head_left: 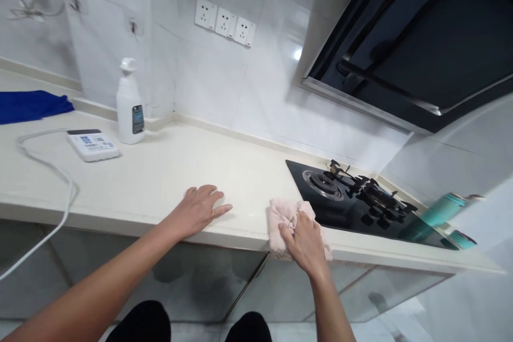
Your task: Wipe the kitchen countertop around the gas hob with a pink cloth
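My right hand (305, 239) grips a pale pink cloth (284, 214) at the counter's front edge, by the near left corner of the black gas stove (320, 206). Part of the cloth hangs over that edge, and my fingertips are partly sunk in its folds. Flat on the white countertop (236, 163) rests my left hand (202, 210), fingers spread and holding nothing, a short way left of the cloth.
A white spray bottle (129, 107) stands near the wall corner. Beside it lies a white device (93, 145) with a white cable (66, 197) running off the counter. A blue cloth (32, 106) is far left. Green rolls (444, 208) stand right of the stove, below the dark range hood (401, 26).
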Available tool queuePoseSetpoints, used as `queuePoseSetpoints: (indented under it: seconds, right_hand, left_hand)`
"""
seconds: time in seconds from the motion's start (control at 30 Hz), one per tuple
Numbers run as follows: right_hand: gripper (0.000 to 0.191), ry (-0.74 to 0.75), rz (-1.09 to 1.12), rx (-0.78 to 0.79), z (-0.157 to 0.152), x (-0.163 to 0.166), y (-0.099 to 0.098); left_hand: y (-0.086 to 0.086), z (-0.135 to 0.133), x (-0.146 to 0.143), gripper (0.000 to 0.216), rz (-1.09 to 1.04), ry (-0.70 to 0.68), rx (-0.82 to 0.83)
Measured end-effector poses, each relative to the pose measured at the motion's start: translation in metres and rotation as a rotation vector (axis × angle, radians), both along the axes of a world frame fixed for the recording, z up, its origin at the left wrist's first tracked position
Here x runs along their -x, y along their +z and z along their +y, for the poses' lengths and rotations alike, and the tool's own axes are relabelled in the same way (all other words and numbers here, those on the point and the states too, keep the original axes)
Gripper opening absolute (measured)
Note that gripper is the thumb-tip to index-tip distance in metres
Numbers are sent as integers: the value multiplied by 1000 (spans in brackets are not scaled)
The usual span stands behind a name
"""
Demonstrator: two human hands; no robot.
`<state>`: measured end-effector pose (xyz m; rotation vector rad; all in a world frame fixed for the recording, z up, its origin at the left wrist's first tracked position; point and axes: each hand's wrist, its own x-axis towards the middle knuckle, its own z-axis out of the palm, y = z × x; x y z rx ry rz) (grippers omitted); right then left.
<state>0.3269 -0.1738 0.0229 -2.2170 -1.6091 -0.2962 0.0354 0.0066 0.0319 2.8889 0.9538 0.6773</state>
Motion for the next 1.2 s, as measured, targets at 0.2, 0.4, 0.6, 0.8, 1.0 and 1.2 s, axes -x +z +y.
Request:
queuePoseSetpoints:
  seconds: [0.2, 0.4, 0.6, 0.8, 1.0, 1.2]
  right_hand:
    - [75, 282, 84, 38, 44, 113, 6]
    - [69, 565, 352, -85, 45, 118, 13]
    - [53, 257, 467, -565, 20, 7, 21]
    - [63, 218, 294, -295, 46, -70, -41]
    - [60, 317, 328, -211, 69, -113, -90]
    - [58, 304, 338, -200, 61, -121, -90]
  left_hand:
    - [-7, 6, 2, 42, -18, -63, 9]
    - [-2, -4, 8, 48, -329, 60, 107]
    - [2, -55, -10, 63, -148, -75, 26]
    - [16, -73, -49, 83, 105, -58, 71]
    - [6, -81, -104, 83, 98, -129, 33]
    - [-5, -88, -97, 73, 72, -164, -15]
